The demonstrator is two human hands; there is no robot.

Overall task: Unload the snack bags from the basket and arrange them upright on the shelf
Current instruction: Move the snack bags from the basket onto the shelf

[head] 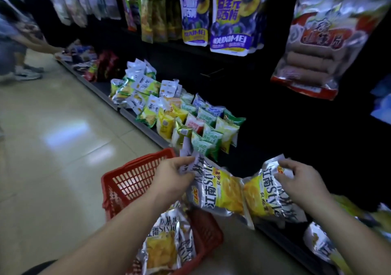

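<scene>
Left hand pinching top of snack bag above red basket; right hand fingers curling round second bag, low against shelf; more bags lying in basket.

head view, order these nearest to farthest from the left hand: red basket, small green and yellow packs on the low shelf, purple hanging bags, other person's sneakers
1. red basket, right under the left hand
2. small green and yellow packs, on the low shelf just ahead
3. purple hanging bags, high up ahead
4. sneakers, far off to the left
</scene>
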